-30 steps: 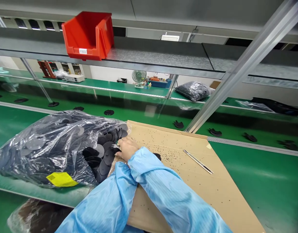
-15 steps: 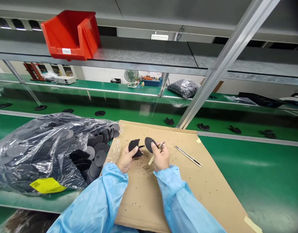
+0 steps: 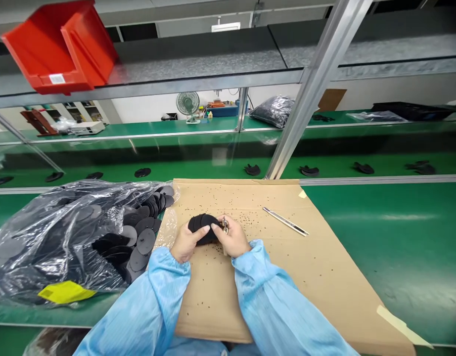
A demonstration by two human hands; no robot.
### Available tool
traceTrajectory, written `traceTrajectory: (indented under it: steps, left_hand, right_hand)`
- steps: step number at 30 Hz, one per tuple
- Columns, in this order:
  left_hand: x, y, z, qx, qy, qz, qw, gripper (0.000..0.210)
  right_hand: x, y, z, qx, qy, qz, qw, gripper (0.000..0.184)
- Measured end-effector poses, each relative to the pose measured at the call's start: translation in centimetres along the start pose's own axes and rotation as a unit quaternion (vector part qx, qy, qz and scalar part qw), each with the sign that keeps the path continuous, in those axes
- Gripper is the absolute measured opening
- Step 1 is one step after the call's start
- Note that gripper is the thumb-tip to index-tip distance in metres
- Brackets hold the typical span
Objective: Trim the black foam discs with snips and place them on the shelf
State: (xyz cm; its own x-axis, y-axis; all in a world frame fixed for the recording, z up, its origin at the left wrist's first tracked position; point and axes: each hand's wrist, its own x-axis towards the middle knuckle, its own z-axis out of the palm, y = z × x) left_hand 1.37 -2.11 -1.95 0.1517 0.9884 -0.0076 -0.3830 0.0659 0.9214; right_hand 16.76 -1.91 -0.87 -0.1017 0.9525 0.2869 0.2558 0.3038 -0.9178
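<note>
Over the cardboard sheet, my left hand (image 3: 188, 241) is closed around a fanned stack of round black plastic discs (image 3: 200, 225), thumb on top. My right hand (image 3: 233, 238) meets it from the right, its thumb pressing on the rightmost disc. A small metal pliers-like tool (image 3: 225, 225) is also tucked in my right hand; its handles are mostly hidden by the palm and fingers. Both hands almost touch at the discs. To the left, more loose black discs (image 3: 145, 241) spill from a clear plastic bag (image 3: 65, 222).
Tiny black scraps dot the cardboard sheet (image 3: 213, 306). A slim craft-knife-like tool (image 3: 285, 221) lies on its right part. Beyond stand a metal post (image 3: 305, 99) and a green belt with spaced black parts (image 3: 252, 170). A red bin (image 3: 65, 49) sits on the shelf above.
My right hand has moved left, bringing its separate disc against the stack in my left hand. The camera view has tilted down and shifted right.
</note>
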Motion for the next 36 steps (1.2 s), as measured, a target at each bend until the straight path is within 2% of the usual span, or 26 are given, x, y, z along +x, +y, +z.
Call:
traceTrajectory:
  steps: [5,11,20,22,28,36]
  left_hand:
    - [-0.2,0.3,0.3,0.059,-0.05,0.042,0.996,0.037]
    - [-0.2,0.2,0.1,0.072,-0.051,0.037,0.995,0.044]
    - [-0.1,-0.5,-0.3,0.067,-0.039,0.012,0.997,0.046]
    - [-0.1,-0.6,-0.4,0.053,-0.041,0.01,0.998,0.046]
    - [-0.1,-0.2,-0.4,0.029,-0.063,0.009,0.998,0.041]
    - [-0.1,-0.2,-0.8,0.018,-0.059,-0.001,0.998,0.033]
  right_hand:
    - [-0.1,0.1,0.1,-0.019,0.021,0.0,1.0,0.017]
    - [-0.1,0.3,0.5,-0.034,0.063,-0.008,0.997,0.021]
    - [-0.5,0.0,0.9,-0.019,0.084,0.001,0.996,0.023]
    - [-0.3,-0.1,0.6,-0.016,0.075,0.004,0.997,0.024]
    - [0.2,0.4,-0.4,0.035,-0.008,0.046,0.998,0.032]
    - [0.1,-0.1,-0.6,0.083,-0.029,0.06,0.994,0.032]
